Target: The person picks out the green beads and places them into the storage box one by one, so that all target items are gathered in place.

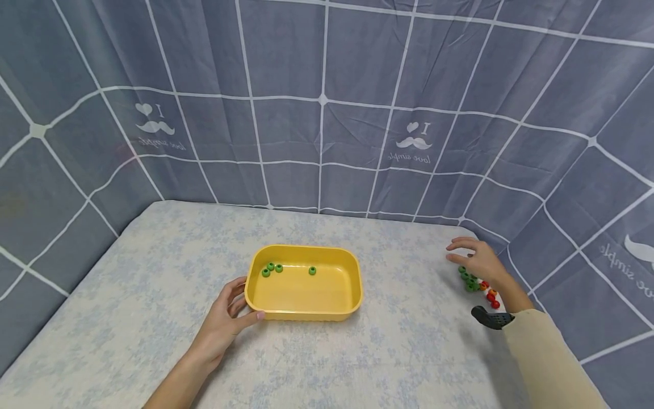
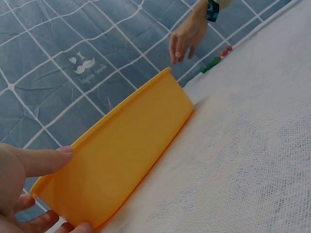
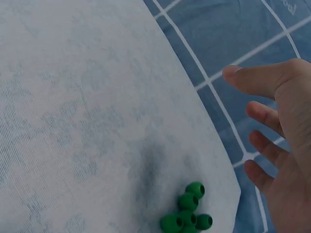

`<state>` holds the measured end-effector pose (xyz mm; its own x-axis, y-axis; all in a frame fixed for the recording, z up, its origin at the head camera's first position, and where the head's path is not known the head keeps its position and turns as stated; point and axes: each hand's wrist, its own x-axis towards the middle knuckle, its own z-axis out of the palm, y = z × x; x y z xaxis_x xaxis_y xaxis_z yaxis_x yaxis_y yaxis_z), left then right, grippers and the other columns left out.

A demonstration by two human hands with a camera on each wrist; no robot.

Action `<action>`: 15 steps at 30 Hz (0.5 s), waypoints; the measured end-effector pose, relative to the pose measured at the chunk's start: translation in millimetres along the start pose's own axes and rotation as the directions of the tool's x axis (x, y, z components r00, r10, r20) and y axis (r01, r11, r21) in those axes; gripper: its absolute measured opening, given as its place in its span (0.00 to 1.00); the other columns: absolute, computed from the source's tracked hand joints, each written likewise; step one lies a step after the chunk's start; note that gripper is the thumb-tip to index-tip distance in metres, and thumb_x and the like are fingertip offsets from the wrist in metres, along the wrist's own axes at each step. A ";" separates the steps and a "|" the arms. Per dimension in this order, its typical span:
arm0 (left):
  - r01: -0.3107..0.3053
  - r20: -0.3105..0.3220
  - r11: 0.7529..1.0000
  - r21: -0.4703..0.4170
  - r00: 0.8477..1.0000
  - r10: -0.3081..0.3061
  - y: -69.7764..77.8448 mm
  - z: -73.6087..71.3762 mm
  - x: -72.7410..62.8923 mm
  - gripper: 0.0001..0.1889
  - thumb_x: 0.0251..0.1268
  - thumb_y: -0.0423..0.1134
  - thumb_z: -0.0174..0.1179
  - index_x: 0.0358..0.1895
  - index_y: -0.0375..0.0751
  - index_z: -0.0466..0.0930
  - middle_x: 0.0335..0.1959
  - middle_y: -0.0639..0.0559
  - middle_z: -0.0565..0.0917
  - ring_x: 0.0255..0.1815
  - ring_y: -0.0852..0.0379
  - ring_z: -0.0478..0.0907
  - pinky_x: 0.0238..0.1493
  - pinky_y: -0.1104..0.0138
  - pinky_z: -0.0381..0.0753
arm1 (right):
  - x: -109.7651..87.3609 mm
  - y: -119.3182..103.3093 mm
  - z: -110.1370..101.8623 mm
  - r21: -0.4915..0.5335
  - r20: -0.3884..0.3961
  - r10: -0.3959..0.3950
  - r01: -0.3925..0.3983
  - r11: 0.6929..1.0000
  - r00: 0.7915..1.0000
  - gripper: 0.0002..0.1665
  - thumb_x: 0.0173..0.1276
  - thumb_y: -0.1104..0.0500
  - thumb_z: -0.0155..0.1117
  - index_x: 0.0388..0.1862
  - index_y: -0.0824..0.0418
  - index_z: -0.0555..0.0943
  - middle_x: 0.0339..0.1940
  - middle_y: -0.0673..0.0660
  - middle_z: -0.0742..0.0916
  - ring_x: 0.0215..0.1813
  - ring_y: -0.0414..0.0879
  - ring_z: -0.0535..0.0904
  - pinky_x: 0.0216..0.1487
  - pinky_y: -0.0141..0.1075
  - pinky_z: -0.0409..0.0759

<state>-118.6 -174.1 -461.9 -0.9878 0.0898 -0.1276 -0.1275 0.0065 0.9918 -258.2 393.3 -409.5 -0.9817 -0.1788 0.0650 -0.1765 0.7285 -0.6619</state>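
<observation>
A yellow plastic tray [image 1: 306, 292] with rounded corners stands on the table, several green beads [image 1: 271, 266] lying loose inside it. My left hand [image 1: 227, 312] grips its left end, thumb at the near rim and fingers round the side. Over at the right, my right hand [image 1: 477, 261] hovers above a small pile of beads, fingers apart and nothing between them. Green beads [image 3: 187, 218] with dark holes show below that hand in the right wrist view. Red beads [image 1: 491, 298] and an orange one [image 1: 483, 287] lie at the near end of the pile.
A pale flowered cloth [image 1: 403, 341] covers the table. Behind and on both sides hangs a grey-blue checked curtain [image 1: 286, 130]. The bead pile is close to the table's right edge. A dark band [image 1: 491, 318] sits at the right wrist, by a cream sleeve [image 1: 549, 358].
</observation>
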 end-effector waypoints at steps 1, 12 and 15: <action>0.001 0.000 1.000 -0.001 1.000 -0.001 -0.2 -0.2 0.2 0.51 0.64 0.34 0.74 0.82 0.41 0.48 0.80 0.40 0.55 0.80 0.38 0.54 0.67 0.61 0.77 | -1.0 2.8 -1.6 -0.002 -0.007 0.006 -0.006 1.000 1.000 0.24 0.76 0.55 0.68 0.58 0.73 0.82 0.72 0.73 0.72 0.75 0.70 0.61 0.68 0.69 0.66; 0.003 0.003 1.000 -0.007 1.000 -0.003 -1.2 -0.4 1.8 0.51 0.63 0.34 0.75 0.82 0.42 0.49 0.80 0.42 0.55 0.80 0.39 0.55 0.66 0.63 0.77 | -15.7 33.0 -15.6 -0.016 -0.103 0.149 -0.151 0.988 0.984 0.27 0.79 0.51 0.63 0.62 0.75 0.79 0.71 0.77 0.71 0.73 0.77 0.60 0.66 0.73 0.65; 0.006 0.007 1.000 -0.011 1.000 -0.006 -0.9 -0.5 1.6 0.50 0.64 0.34 0.75 0.82 0.43 0.49 0.80 0.42 0.54 0.80 0.40 0.55 0.66 0.63 0.77 | -21.1 41.5 -18.6 -0.017 -0.115 0.210 -0.214 0.977 0.971 0.29 0.79 0.49 0.62 0.63 0.74 0.79 0.72 0.79 0.68 0.72 0.78 0.59 0.65 0.74 0.64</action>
<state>-120.1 -174.5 -463.0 -0.9864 0.0964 -0.1334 -0.1344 -0.0038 0.9909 -246.0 439.6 -424.4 -0.9984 0.0559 0.0098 0.0362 0.7613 -0.6474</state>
